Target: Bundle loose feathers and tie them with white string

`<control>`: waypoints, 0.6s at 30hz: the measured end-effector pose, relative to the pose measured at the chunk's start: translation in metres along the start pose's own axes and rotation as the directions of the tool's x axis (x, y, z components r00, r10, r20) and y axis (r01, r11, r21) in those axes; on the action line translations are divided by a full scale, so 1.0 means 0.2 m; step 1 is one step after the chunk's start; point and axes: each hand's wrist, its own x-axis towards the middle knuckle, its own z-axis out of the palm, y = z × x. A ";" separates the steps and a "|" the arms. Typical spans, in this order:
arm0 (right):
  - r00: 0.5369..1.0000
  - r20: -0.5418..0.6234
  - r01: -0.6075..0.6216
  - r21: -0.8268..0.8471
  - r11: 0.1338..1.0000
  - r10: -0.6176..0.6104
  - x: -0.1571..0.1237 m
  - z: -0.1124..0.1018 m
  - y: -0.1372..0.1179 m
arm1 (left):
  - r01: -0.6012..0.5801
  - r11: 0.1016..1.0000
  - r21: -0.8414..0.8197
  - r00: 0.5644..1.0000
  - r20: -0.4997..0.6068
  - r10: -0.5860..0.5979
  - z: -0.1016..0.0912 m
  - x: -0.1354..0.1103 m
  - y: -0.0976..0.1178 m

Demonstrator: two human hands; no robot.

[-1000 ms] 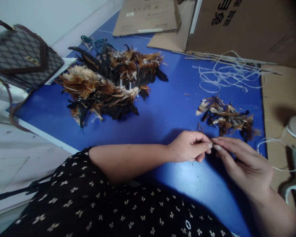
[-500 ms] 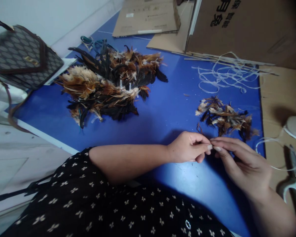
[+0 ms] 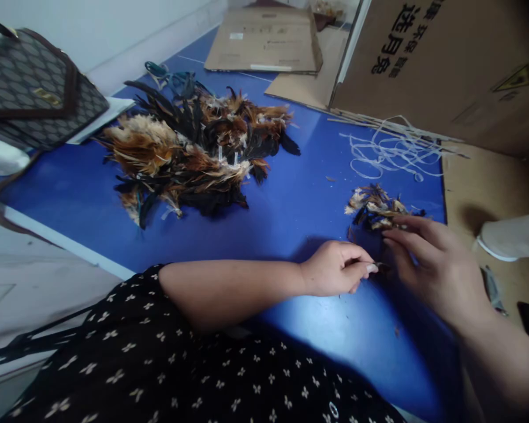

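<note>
My left hand rests on the blue table with thumb and forefinger pinched on a thin dark feather whose tip barely shows. My right hand reaches over the small pile of brown and black feathers, fingers spread and partly curled on top of it; what they hold, if anything, is hidden. A large heap of tied brown, black and cream feather bundles lies at the far left of the table.
White strings lie tangled at the far right by a big cardboard box. Flat cardboard lies behind. A patterned handbag sits at the left edge. Scissors and a white object lie on the brown board at right.
My right hand has left the pinch with my left hand and moved up onto the small feather pile. The view has shifted down and to the right.
</note>
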 end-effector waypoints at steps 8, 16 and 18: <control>0.990 0.138 0.061 -0.175 0.983 -0.037 0.15 0.18 0.22 | -0.301 0.951 0.069 0.927 -0.215 0.309 0.00 0.01 0.01; 0.774 0.048 -0.590 0.417 0.692 0.631 -0.01 0.04 -0.05 | -0.344 0.926 0.155 0.818 -0.434 0.377 -0.02 0.06 0.00; 0.673 0.122 -0.669 0.521 0.530 0.730 -0.07 0.03 -0.11 | -0.318 0.934 0.162 0.825 -0.438 0.357 -0.03 0.05 0.00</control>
